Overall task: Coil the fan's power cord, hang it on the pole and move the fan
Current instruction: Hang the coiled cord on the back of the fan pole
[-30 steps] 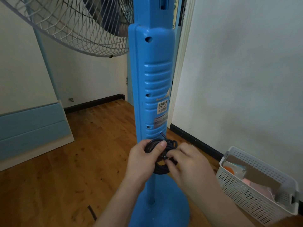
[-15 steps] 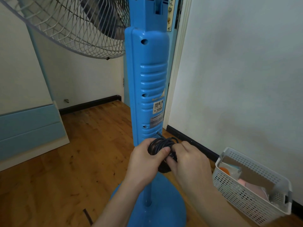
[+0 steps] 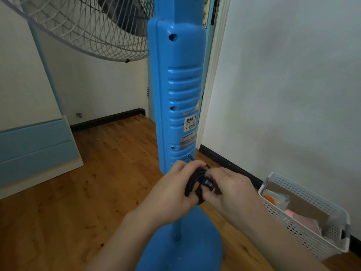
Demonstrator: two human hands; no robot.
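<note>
The fan (image 3: 175,94) stands upright on the wooden floor (image 3: 97,192), its blue column (image 3: 179,114) rising from a round blue base (image 3: 179,255). All positions below are given relative to the column.

The power cord (image 3: 195,184) is black and gathered into a coil directly in front of the column's lower end, just above the thin pole (image 3: 177,229) that runs down into the base. A short length of cord leaves the column through a small outlet near its bottom edge and runs down into the coil.

The left hand (image 3: 173,190) grips the coil from the column's left side. Its fingers are curled round the bundle, the thumb lying across the top of the loops and the remaining fingers wrapped beneath; the strands pass between thumb and fingers. The right hand (image 3: 232,190) meets the coil from the column's right side. Its thumb and fingertips pinch the plug (image 3: 209,183), which lies against the coil's right edge. The two hands are close together, with the coil between them. Whether the coil touches the pole behind it cannot be told.

The wire guard (image 3: 84,30) of the fan head spreads up and left of the column's top. A white perforated basket (image 3: 304,216) sits on the floor to the column's right, against the wall (image 3: 293,94), holding assorted items too indistinct to name. A blue-and-white panel (image 3: 37,151) stands on the floor to the column's left.
</note>
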